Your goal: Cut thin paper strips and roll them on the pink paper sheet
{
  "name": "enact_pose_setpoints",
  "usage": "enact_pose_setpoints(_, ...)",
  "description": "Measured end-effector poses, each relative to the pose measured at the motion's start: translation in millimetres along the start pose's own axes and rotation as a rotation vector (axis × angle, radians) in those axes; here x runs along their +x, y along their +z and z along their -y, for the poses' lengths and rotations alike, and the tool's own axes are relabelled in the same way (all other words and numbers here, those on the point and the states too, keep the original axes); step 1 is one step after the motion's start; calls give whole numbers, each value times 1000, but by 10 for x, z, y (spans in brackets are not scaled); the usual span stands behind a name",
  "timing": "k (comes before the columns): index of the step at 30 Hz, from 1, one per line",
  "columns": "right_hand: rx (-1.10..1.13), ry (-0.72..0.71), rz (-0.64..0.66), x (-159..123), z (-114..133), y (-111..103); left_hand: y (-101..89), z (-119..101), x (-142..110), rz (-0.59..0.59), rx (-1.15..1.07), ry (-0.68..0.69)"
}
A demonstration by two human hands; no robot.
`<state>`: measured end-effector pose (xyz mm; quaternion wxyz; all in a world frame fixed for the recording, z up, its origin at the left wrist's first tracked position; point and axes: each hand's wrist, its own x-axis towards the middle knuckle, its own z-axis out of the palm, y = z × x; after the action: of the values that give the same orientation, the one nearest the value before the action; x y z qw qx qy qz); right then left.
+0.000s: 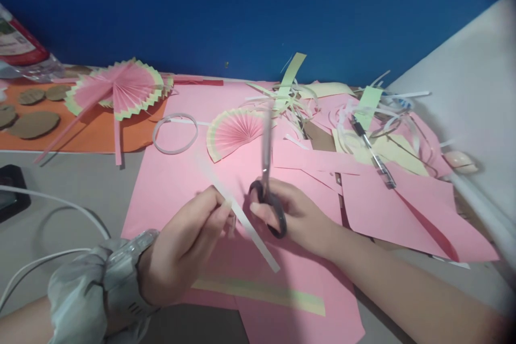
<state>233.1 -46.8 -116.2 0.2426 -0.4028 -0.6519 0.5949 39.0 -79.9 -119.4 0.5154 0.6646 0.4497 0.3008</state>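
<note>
My left hand (193, 236) pinches a narrow white paper strip (256, 239) that slants across the middle of the view. My right hand (298, 215) grips black-handled scissors (266, 166), their blades pointing up and away, with fingers through the loops. The blades look closed and slightly blurred, apart from the strip. Beneath both hands lies pink paper (161, 199), and a pale yellow-green strip (262, 295) rests on it near the front. A pleated pink fan with a pale green edge (237, 131) lies beyond the hands, beside a roll of clear tape or ring (175, 133).
Behind left, folded fans with pink sticks (116, 86) lie on orange paper (92, 140) by brown cardboard discs (34, 124). Curly paper scraps (294, 102), a pen (373, 153) and pink sheets (403, 209) cover the right. A bottle (24, 45), phone (12, 191) and white cable (72, 201) are left.
</note>
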Motion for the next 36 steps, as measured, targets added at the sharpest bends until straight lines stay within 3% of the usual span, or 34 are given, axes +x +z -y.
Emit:
enact_pose_setpoints(4, -140, -39, 180, -22, 68, -35, 30, -11, -9, -95, -32, 39)
enact_pose_setpoints(10, -172, 16, 269, -27, 143, -53, 18, -21, -25, -141, -2, 97)
enact_pose_setpoints(16, -227, 25, 299, -22, 167, -49, 13, -20, -35, -193, 10, 111)
enact_pose_setpoints(22, -269, 29, 291, -25, 175, -26, -9, 0, -37, -134, -43, 81)
enact_pose_setpoints(36, -265, 26, 270, -6, 248, -5, -7, -13, -20, -177, -24, 45)
